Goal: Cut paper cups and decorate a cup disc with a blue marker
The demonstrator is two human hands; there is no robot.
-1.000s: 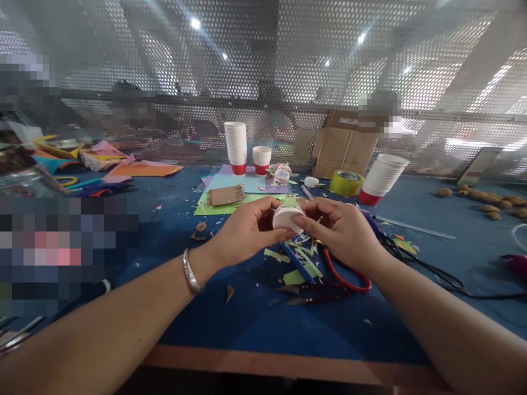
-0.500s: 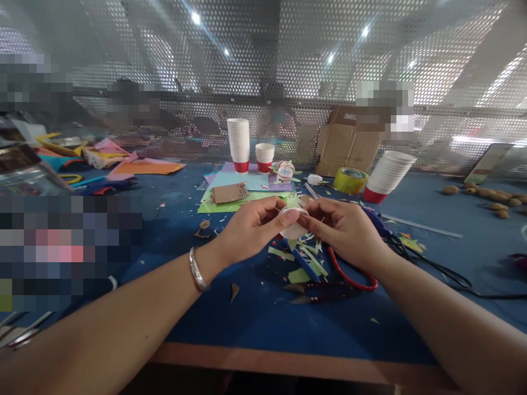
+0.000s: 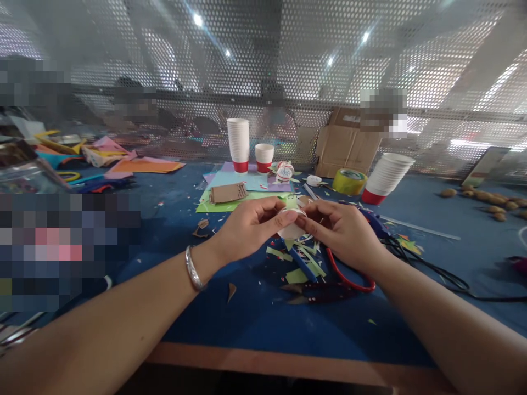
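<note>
A small white cup (image 3: 291, 230) is held just above the tabletop (image 3: 255, 318), pinched from both sides. The left hand (image 3: 247, 227) has its grip closed on one side and the right hand (image 3: 341, 233) on the other, thumbs nearly meeting. Directly under the grip lie green paper scraps (image 3: 302, 263), and just beside the right wrist are red-handled scissors (image 3: 349, 280). Well beyond the grip stand a cup stack (image 3: 237, 144) and a yellow tape roll (image 3: 349, 181).

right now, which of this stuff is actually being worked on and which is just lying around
In hand: small white cup, pinched between left hand and right hand.
Lying about: red-handled scissors, yellow tape roll, upright cup stack, cardboard box, paper scraps.
</note>
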